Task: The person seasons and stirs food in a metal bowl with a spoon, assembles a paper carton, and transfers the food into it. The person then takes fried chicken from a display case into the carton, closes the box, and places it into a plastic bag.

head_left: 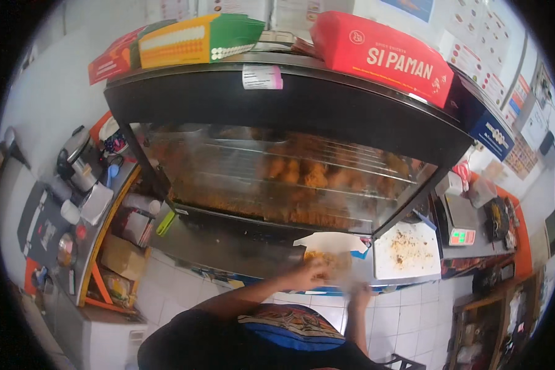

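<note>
An opened white paper food box (331, 241) sits on the steel counter below the display warmer, its flap raised. Orange-brown fried food (315, 257) shows inside it. Over the near left part of the box is my left hand (317, 274), its fingers bent at the food; whether they grip anything is unclear. My right hand (361, 297) is at the counter's front edge, right of the box, fingers curled. Something pale and blurred is at its fingertips, too smeared to name. To the right lies a white cutting board (407, 254) strewn with brown crumbs.
A glass-fronted food warmer (286, 180) with fried pieces on racks rises before me, cardboard boxes (384, 58) on its top. A digital scale (460, 217) stands right. Bright green tongs (166, 224) lie at the counter's left. A rice cooker (81, 157) occupies the left side counter.
</note>
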Demonstrator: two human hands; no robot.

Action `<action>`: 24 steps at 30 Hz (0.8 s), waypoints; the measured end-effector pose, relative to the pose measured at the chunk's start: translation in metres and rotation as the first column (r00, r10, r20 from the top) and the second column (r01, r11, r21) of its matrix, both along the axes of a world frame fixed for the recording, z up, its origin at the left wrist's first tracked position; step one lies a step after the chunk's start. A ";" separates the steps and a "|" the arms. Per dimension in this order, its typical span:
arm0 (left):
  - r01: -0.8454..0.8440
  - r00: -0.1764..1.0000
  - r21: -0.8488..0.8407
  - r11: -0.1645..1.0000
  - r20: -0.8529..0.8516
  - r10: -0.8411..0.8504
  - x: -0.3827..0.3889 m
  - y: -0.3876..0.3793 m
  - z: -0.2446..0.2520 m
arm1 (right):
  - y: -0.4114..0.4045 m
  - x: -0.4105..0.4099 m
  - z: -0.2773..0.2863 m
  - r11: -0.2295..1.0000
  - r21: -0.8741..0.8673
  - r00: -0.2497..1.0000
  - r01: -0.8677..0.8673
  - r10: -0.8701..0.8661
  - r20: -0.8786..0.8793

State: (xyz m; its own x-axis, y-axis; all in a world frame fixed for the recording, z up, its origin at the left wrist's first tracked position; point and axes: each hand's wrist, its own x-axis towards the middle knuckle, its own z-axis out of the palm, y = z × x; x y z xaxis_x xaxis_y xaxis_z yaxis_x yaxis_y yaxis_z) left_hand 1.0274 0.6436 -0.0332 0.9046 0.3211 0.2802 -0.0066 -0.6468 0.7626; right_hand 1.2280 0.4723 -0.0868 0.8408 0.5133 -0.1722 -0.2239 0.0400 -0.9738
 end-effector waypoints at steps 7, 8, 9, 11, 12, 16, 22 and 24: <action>-0.686 0.717 0.199 0.699 0.026 0.697 0.024 0.027 0.014 | 0.014 0.268 -0.046 0.958 -0.111 0.869 0.265 -0.188 0.457; -0.719 0.691 0.155 0.678 0.059 0.720 0.031 0.022 0.007 | 0.022 0.272 -0.048 0.926 -0.178 0.845 0.334 -0.210 0.492; -0.708 0.702 0.150 0.690 0.051 0.710 0.037 0.023 -0.012 | 0.026 0.274 -0.053 0.884 -0.239 0.817 0.402 -0.228 0.530; -0.718 0.696 0.028 0.696 0.073 0.715 0.046 0.035 -0.058 | 0.021 0.267 -0.057 0.925 -0.191 0.783 0.327 -0.152 0.603; -0.730 0.679 0.010 0.684 0.130 0.723 0.041 0.041 -0.073 | 0.030 0.241 -0.052 0.945 -0.189 0.834 0.267 -0.128 0.537; -0.669 0.717 0.022 0.743 0.283 0.637 0.018 0.039 -0.064 | 0.049 0.091 0.005 0.941 -0.286 0.493 -0.180 0.338 0.801; -0.552 0.833 0.381 0.742 0.210 0.513 0.003 0.017 -0.076 | 0.041 0.062 -0.033 0.946 -0.308 0.566 0.105 0.198 0.800; -0.601 0.797 0.396 0.694 0.238 0.555 0.004 0.008 -0.093 | 0.036 0.050 -0.036 0.920 -0.354 0.521 0.171 0.220 0.825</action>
State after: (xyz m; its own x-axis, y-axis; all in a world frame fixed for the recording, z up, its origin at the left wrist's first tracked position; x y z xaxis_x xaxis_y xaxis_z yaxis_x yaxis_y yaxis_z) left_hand 1.0319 0.6517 -0.1265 0.5435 0.5962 0.5909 0.4255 -0.8025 0.4183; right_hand 1.2781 0.5086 -0.1228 0.6703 0.6007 0.4357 0.7041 -0.3295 -0.6290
